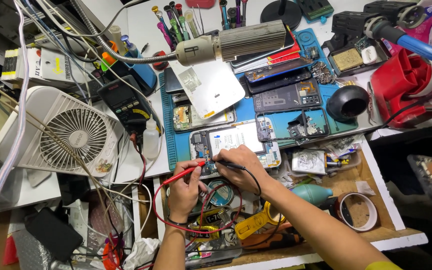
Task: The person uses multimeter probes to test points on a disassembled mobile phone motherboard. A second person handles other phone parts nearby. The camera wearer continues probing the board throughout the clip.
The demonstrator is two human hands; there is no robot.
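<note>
On a crowded repair bench, an opened smartphone point(236, 145) lies back-up at the near edge of the blue work mat point(173, 145), its white battery and circuit board exposed. The person's left hand point(186, 187) is closed around a red multimeter probe point(183, 173), held like a pen with its tip touching the board near the phone's left end. The right hand point(238, 167) pinches a black probe point(228, 164) in the same way, and its tip lands just beside the red one. Red and black leads loop down from the hands over the open drawer point(371, 190) in front of the mat, where rolls of tape and a yellow magnifier point(253, 225) lie. The digital multimeter point(123, 100) sits to the left of the mat, between a white desk fan point(71, 132) and a small squeeze bottle point(151, 140). A gooseneck lamp point(236, 44) hangs over the mat, with other stripped phones spread below it.

Probing this well likely depends on steadiness: both wrists resting on the drawer edge, each tip set on a single contact without sliding onto the neighbouring one, since the two points stand so close that a bridge seems the main risk. Light pressure should suffice. The meter's screen lies well to the left, so holding the tips still while glancing across looks like the delicate part.
</note>
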